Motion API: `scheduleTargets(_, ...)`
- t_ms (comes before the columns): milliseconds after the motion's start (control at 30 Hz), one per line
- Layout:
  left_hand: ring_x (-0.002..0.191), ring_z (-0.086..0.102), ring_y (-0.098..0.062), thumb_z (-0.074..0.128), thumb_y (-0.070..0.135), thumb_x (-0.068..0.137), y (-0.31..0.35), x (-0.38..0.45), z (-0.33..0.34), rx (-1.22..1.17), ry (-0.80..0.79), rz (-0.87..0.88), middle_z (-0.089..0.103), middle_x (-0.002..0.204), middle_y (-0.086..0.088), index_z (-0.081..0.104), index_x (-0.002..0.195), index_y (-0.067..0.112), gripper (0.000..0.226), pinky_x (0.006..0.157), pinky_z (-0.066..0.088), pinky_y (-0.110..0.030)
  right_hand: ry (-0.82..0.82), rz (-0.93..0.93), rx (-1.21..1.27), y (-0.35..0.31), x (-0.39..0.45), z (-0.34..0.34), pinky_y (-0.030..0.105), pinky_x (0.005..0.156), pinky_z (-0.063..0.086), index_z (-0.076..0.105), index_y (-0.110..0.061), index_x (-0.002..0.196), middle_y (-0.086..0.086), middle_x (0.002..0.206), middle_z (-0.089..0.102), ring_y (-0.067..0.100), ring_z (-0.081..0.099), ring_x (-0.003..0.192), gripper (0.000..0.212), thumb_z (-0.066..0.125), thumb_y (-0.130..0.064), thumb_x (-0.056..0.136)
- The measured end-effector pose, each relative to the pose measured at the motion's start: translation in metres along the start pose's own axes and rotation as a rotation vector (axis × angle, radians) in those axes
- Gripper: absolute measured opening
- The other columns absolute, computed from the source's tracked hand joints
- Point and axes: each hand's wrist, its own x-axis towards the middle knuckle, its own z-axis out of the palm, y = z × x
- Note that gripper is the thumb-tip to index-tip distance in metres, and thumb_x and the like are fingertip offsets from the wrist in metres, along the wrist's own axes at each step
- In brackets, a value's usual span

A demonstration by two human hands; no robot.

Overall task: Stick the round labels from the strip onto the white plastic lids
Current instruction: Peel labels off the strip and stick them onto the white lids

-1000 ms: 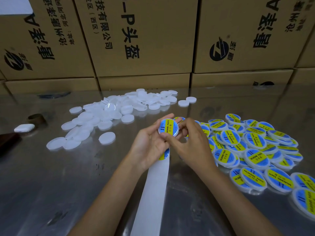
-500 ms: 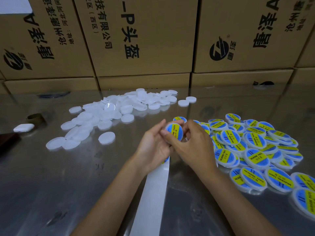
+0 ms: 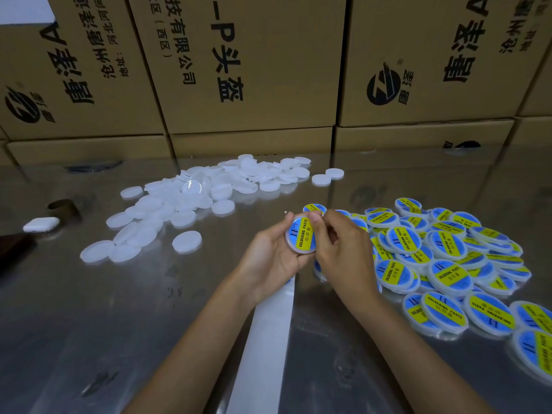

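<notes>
A white lid with a blue and yellow round label [image 3: 301, 236] is held upright in front of me. My left hand [image 3: 270, 259] cups it from the left with curled fingers. My right hand [image 3: 340, 249] pinches its right edge, thumb on the label's face. The white backing strip [image 3: 263, 339] runs from under my left hand toward the near edge. A heap of bare white lids [image 3: 185, 201] lies at the back left. A pile of labelled lids [image 3: 442, 258] spreads at the right.
Stacked cardboard boxes [image 3: 254, 70] wall off the back of the shiny metal table [image 3: 119, 324]. At the far left lie a small white case [image 3: 41, 224] and a brown tape core [image 3: 63, 209]. Two lone white lids [image 3: 328, 176] sit behind the labelled pile.
The labelled lid has turned in my hands from facing up to standing more upright, and both hands shifted slightly right and down. The piles have not moved.
</notes>
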Motion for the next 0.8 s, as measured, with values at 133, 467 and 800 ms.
scheduleTargets(133, 0.111, 0.069, -0.025, 0.034, 0.030, 0.108, 0.002, 0.001, -0.003, 0.017, 0.043, 0.020, 0.066, 0.129, -0.019, 0.063, 0.126, -0.002, 0.047, 0.089, 0.059, -0.034, -0.069, 0.078, -0.034, 0.002, 0.001, -0.001, 0.019, 0.052, 0.026, 0.038, -0.029, 0.065, -0.010, 0.055, 0.044, 0.006, 0.047, 0.058, 0.039, 0.048, -0.032, 0.103)
scheduleTargets(467, 0.114, 0.067, -0.034, 0.036, 0.031, 0.108, 0.004, 0.003, -0.005, 0.000, 0.166, 0.097, 0.069, 0.117, -0.024, 0.060, 0.119, -0.003, 0.043, 0.100, 0.053, -0.043, -0.142, -0.067, -0.236, -0.001, -0.001, -0.002, 0.008, 0.061, 0.030, 0.049, -0.036, 0.095, -0.020, 0.085, 0.053, 0.000, 0.046, 0.082, 0.051, 0.055, -0.082, 0.072)
scheduleTargets(800, 0.127, 0.058, -0.034, 0.042, 0.028, 0.104, 0.021, 0.000, -0.011, 0.039, 0.220, 0.160, 0.060, 0.135, -0.025, 0.051, 0.140, 0.005, 0.043, 0.107, 0.046, -0.041, 0.074, 0.111, -0.340, 0.024, 0.018, -0.022, 0.043, 0.089, 0.042, 0.064, -0.016, 0.111, 0.002, 0.109, 0.058, 0.026, 0.053, 0.106, 0.046, 0.076, -0.040, 0.075)
